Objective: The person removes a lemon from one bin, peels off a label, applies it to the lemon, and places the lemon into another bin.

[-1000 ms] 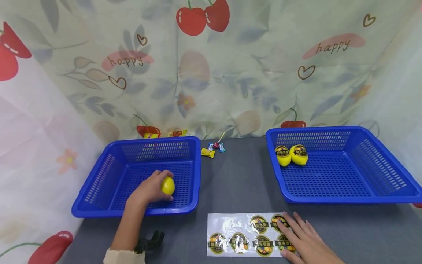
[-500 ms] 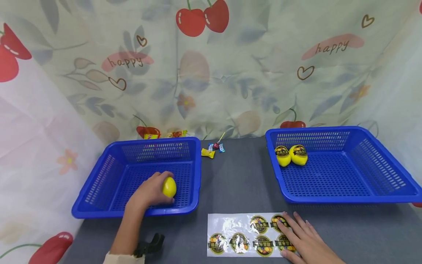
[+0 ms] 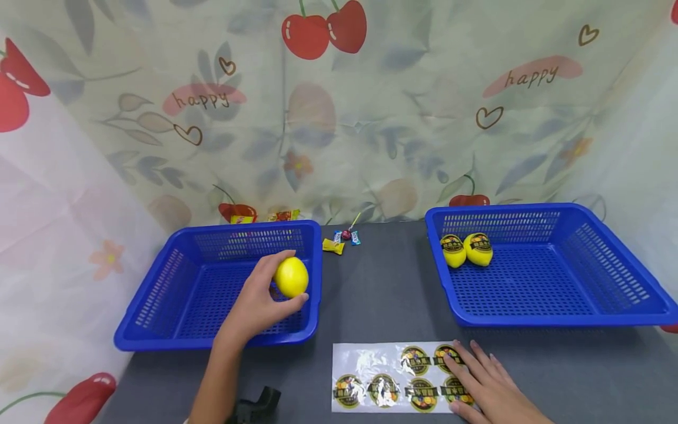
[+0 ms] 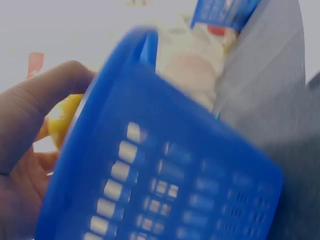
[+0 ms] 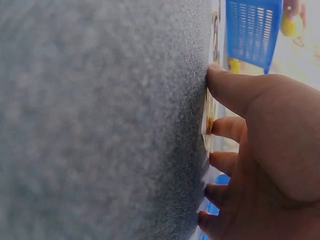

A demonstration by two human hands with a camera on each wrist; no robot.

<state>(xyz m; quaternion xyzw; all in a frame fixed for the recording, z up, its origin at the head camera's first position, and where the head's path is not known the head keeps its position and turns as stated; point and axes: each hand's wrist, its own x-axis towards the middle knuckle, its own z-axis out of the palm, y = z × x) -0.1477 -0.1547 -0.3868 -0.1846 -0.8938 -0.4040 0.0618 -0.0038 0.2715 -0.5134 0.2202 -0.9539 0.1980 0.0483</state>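
A plain yellow lemon (image 3: 292, 277) is gripped between the thumb and fingers of my left hand (image 3: 261, 303), over the right part of the left blue basket (image 3: 222, 343). In the left wrist view the basket's wall partly hides the lemon (image 4: 62, 119). My right hand (image 3: 492, 388) lies with spread fingers on the right end of a white sticker sheet (image 3: 365, 354). Several round black-and-gold stickers show on the sheet, some partly under the fingers. In the right wrist view the fingertips (image 5: 215, 75) rest along the sheet's edge.
On the right, a second blue basket (image 3: 529, 321) holds two lemons (image 3: 479, 250) bearing the same round stickers. Between the baskets at the back lie small wrapped candies (image 3: 333, 246) and a lollipop (image 3: 346, 234). A printed curtain (image 3: 371, 147) rises behind the grey table (image 3: 381, 282).
My left hand has lifted the lemon from low in the left basket and moved it up and to the right. The right hand has stayed on the sheet.
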